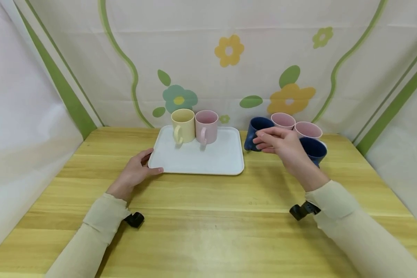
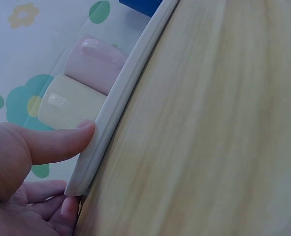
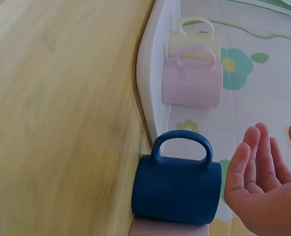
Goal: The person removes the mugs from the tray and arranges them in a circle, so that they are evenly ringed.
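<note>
A white tray (image 1: pixel 194 160) lies on the wooden table, carrying a yellow mug (image 1: pixel 184 125) and a pink mug (image 1: pixel 211 121) side by side along its back. At the tray's front left corner, my left hand (image 1: pixel 135 170) grips the rim, thumb along the edge and fingers beside and under it, as the left wrist view shows. Over on the right, my right hand (image 1: pixel 281 146) hovers in front of a blue mug (image 3: pixel 177 189), its fingers loosely bent and holding nothing. In the right wrist view the fingertips (image 3: pixel 253 135) are apart from that mug, whose handle faces the person.
Behind and beside the right hand stand two more pink mugs (image 1: pixel 283 119) and a second blue mug (image 1: pixel 314 148), partly hidden by the hand. A flower-printed cloth (image 1: pixel 191 50) hangs at the table's back edge. Bare wooden tabletop (image 1: pixel 208 231) lies in front of the tray.
</note>
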Tool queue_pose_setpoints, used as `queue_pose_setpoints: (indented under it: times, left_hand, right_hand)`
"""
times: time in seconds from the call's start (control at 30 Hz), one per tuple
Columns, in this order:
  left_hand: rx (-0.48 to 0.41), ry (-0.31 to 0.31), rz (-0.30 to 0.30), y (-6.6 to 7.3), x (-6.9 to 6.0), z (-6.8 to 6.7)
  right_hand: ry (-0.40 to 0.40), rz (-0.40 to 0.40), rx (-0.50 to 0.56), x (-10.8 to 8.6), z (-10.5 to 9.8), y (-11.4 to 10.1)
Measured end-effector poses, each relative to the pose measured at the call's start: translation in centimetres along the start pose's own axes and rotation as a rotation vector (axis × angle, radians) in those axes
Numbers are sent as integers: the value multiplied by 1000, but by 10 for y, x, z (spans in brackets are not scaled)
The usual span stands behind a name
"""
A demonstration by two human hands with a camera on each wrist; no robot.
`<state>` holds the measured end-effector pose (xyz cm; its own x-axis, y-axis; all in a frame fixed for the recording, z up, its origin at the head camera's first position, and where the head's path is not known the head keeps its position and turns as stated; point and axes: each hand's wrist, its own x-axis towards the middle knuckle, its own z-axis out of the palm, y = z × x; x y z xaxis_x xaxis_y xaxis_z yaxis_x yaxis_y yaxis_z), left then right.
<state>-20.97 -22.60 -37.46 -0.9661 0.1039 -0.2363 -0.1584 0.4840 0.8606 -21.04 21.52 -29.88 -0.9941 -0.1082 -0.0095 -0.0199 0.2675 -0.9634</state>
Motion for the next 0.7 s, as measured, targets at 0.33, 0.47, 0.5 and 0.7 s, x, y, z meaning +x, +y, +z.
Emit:
queue_pose_setpoints:
  times: [0.33,0.47,0.5,0.7]
  left_hand:
    - [7,-4,-2,-2,0,0]
    - [14,-4,-1,-2,-1,0]
    - [13,-3,1,-2,-1,-1]
    - [10,-3,9,-1,1,-1]
  right_hand:
    - [-27,48,105,29,26,-2]
    - [-44,57,115,38,37,-2]
    - [-52,60,115,40,40,-1]
    - [-83,73,107,53,60,-1]
